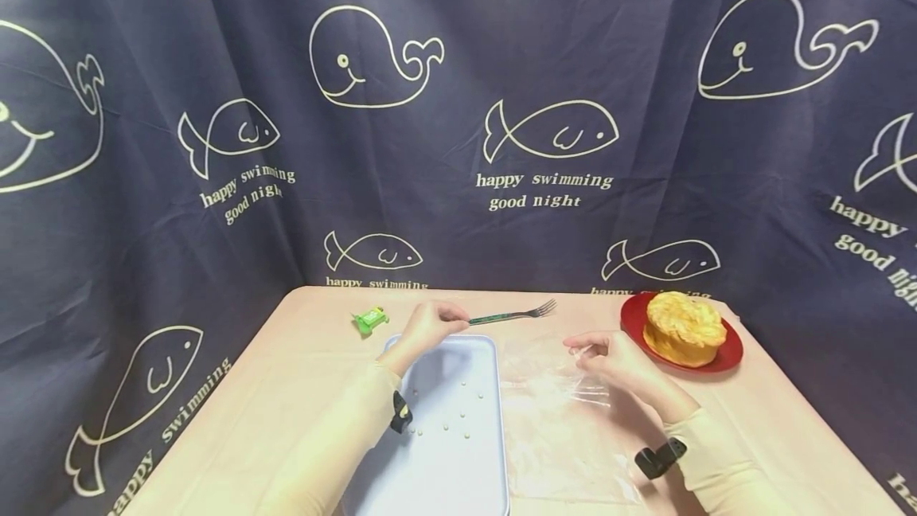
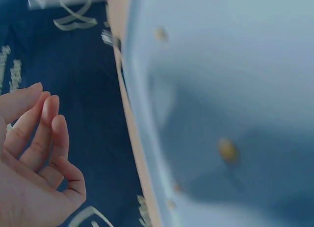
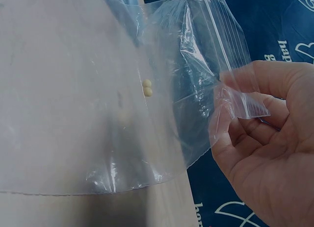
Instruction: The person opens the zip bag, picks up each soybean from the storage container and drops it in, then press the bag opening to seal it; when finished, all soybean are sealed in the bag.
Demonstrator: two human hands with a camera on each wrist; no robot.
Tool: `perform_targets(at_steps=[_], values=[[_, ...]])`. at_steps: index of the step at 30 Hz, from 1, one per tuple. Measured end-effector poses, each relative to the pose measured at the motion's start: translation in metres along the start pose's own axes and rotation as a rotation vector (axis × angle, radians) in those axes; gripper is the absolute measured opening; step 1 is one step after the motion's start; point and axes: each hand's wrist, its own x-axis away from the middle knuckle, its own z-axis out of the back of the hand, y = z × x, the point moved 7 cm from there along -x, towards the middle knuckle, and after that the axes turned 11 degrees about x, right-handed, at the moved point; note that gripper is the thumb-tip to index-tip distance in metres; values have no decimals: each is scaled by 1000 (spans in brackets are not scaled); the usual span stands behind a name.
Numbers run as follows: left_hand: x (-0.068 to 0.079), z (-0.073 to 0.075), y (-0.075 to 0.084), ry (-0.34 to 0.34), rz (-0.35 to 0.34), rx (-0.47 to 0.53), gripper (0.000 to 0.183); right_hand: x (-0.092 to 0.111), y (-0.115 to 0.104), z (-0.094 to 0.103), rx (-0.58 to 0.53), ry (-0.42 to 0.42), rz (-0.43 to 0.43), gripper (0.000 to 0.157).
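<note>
Bagging beads (image 1: 446, 427) seems the step in hand: the right hand (image 1: 612, 358) pinches the bag (image 1: 555, 412) by its zip edge, right of the tray (image 1: 444, 476); the left hand's (image 1: 428, 325) fingertips draw together, on what I cannot tell. Next likely calls for parting the mouth. Visible: 8 beads on 1 tray, 2 in 1 bag; 1 fork (image 1: 510, 315), 1 packet (image 1: 371, 318), 1 plate (image 1: 731, 357), 1 cake (image 1: 684, 329).

Clear, glossy, smooth plastic bag (image 3: 157, 126)

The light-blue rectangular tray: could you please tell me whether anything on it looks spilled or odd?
Nothing stands out: the small, round, pale-yellow beads lie scattered, but those visible on the tray sit inside its raised rim, and no crack shows.
</note>
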Motion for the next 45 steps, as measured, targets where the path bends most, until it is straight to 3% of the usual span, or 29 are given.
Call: perform_targets(at_steps=[6,12,21,25,30,45], values=[[17,33,-37,22,113,-95,6,1,2,-3,-12,-7,-16,34],[32,46,-56,4,245,-166,5,6,4,-4,-26,1,-19,35],[30,48,-52,-2,321,-243,7,0,0,7,-5,9,-27,36],[29,48,-58,-8,355,-268,8,-2,-4,8,1,-2,-32,35],[33,48,-64,-14,372,-292,10,-3,-3,5,-5,-3,-30,34],[37,45,-61,-15,397,-340,13,-4,1,2,-15,-6,-46,33]])
